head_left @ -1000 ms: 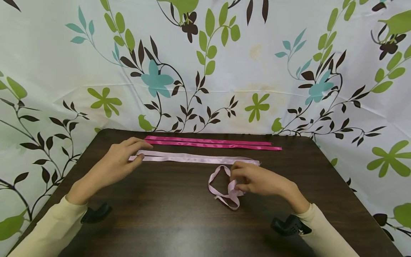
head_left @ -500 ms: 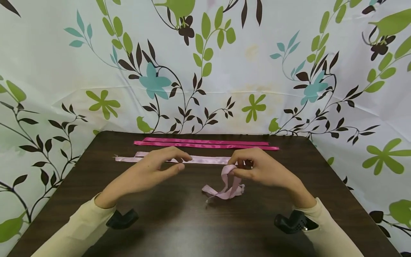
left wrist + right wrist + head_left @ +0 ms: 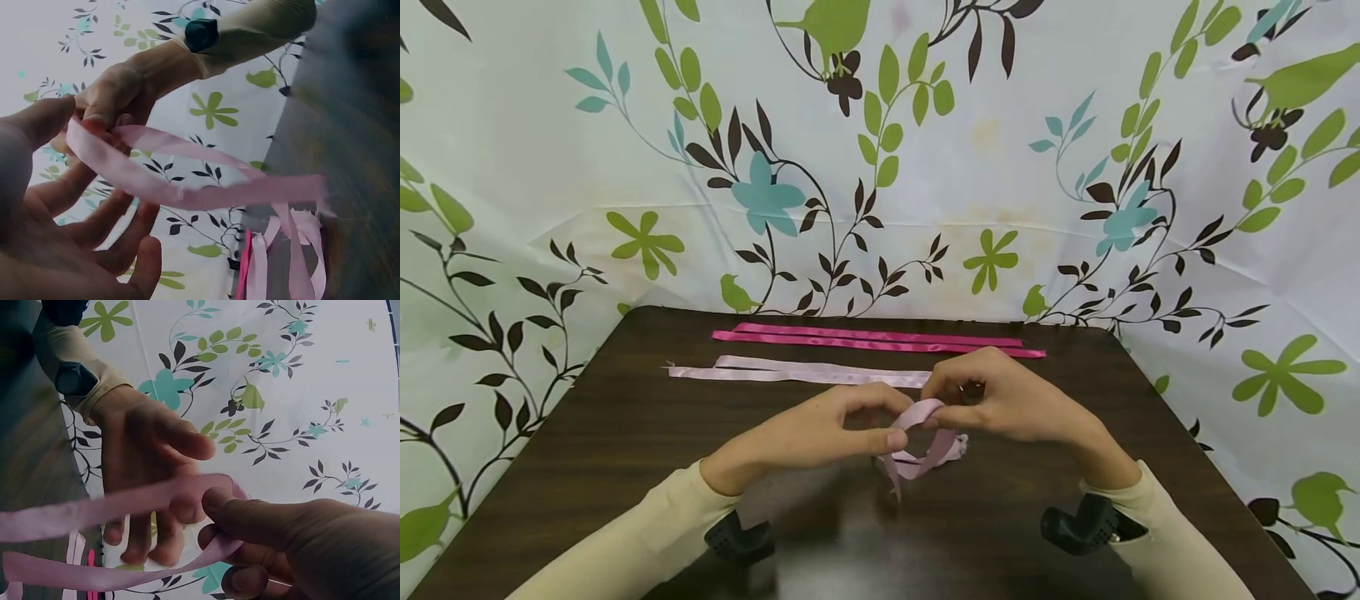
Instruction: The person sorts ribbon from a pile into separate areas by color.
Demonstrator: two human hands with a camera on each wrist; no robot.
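A light pink satin ribbon hangs in a loop over the middle of the table, its lower part bunched near the tabletop. Thumb and fingers of my right hand pinch its upper bend, as the right wrist view also shows. My left hand is right beside the loop, thumb and fingers apart on either side of it. In the left wrist view the fingers of that hand are spread, with the ribbon passing close by the thumb. A frayed end points down toward the table.
Two pale pink ribbons lie straight across the dark wooden table, partly hidden behind the right hand. Beyond them, two hot pink ribbons lie parallel near the back edge. A white patterned cloth hangs behind the table.
The right hand has raised the gathered ribbon off the table into a hanging loop. My left hand has moved right, from the flat pale ribbons to beside the loop.
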